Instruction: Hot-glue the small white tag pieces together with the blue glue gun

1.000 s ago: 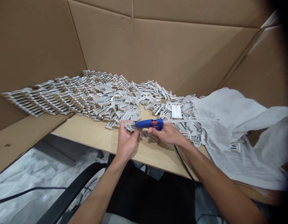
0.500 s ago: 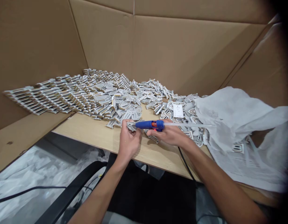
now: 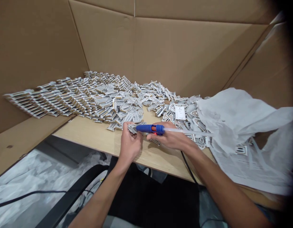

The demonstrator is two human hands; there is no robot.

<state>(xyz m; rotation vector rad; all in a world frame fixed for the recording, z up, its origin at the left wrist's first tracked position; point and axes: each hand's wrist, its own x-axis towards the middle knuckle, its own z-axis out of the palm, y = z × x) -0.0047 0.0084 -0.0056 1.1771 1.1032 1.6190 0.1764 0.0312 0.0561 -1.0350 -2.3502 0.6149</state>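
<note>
My right hand is closed around a blue glue gun, with a long clear glue stick sticking out of its back end and a small red light glowing. The gun's tip points left and meets a small grey-and-white cut-out piece. Between thumb and fingers, my left hand pinches that piece above the table's front part. Whether the nozzle touches it or hovers just over it, I cannot tell. Just behind the hands lies a loose heap of similar pieces.
Stacked rows of pieces fill the table's left side. More pieces with a white label lie at right, beside crumpled white sheeting. Cardboard walls enclose the back. A black cord hangs over the wooden table's front edge.
The back end of the glue gun has dipped slightly, so the glue stick slopes down more to the right. My left hand keeps its pinch on the piece.
</note>
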